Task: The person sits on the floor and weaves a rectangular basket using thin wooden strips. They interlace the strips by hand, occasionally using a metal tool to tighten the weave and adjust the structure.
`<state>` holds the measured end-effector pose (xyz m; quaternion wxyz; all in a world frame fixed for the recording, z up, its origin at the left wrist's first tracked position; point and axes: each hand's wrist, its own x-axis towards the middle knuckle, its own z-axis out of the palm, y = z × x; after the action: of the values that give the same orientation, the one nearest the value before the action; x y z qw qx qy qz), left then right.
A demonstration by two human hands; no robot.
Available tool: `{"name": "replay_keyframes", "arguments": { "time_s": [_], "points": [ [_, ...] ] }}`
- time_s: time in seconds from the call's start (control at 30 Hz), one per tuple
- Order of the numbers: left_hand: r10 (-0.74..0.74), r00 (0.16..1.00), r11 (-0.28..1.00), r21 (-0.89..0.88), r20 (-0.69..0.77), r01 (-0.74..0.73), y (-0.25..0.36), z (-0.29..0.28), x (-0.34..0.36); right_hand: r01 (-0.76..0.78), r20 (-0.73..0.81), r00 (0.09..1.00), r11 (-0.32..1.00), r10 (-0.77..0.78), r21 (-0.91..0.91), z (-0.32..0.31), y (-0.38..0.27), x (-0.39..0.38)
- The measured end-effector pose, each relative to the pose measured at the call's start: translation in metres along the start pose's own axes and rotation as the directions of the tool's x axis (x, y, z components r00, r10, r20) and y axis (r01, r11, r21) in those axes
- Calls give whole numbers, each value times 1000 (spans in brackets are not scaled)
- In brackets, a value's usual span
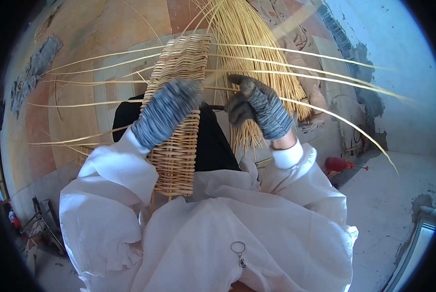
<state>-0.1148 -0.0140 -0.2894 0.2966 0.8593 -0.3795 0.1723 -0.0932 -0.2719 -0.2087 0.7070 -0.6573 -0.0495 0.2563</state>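
Observation:
A long woven wicker panel (174, 170) runs away from my lap, with several pale rods sticking out on both sides. My left hand (169, 112), in a grey knit glove with a dark palm, lies across the middle of the panel; motion smears its fingers. Just right of the panel, my right hand (259, 104), gloved alike, is closed around a wicker rod (342, 119). That rod leaves the panel's right edge, passes through the hand and curves down to the right. A dark, slim thing (213, 107) shows between the hands; its kind is unclear.
A large bundle of loose wicker rods (247, 39) lies on the floor ahead. On the right are a rough bluish wall (398, 73) and a red object (339, 164). Metal clutter (45, 224) stands at lower left, a grey rag (37, 68) at upper left.

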Motion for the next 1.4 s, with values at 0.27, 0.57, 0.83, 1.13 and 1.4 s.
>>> {"name": "replay_keyframes", "arguments": {
  "time_s": [0.27, 0.57, 0.83, 1.13, 1.4],
  "points": [
    [-24, 968, 985, -161, 249, 66, 1, -8, 16, 100, -311, 950, 976, -35, 195, -30, 45, -65],
    [-312, 889, 950, 110, 336, 292, -24, -8, 8, 185, -538, 843, 956, -35, 228, -39, 73, -94],
    [-315, 885, 948, 83, 343, 306, -23, -6, 11, 187, -537, 842, 965, -60, 185, -12, 81, -72],
    [-316, 890, 947, 50, 329, 317, -24, -7, 9, 417, -261, 826, 853, -500, -314, -19, 44, -54],
    [-327, 877, 940, 29, 353, 339, -25, -6, 13, 730, 233, 682, 619, -694, -290, -59, 49, 5]
  ]
}}
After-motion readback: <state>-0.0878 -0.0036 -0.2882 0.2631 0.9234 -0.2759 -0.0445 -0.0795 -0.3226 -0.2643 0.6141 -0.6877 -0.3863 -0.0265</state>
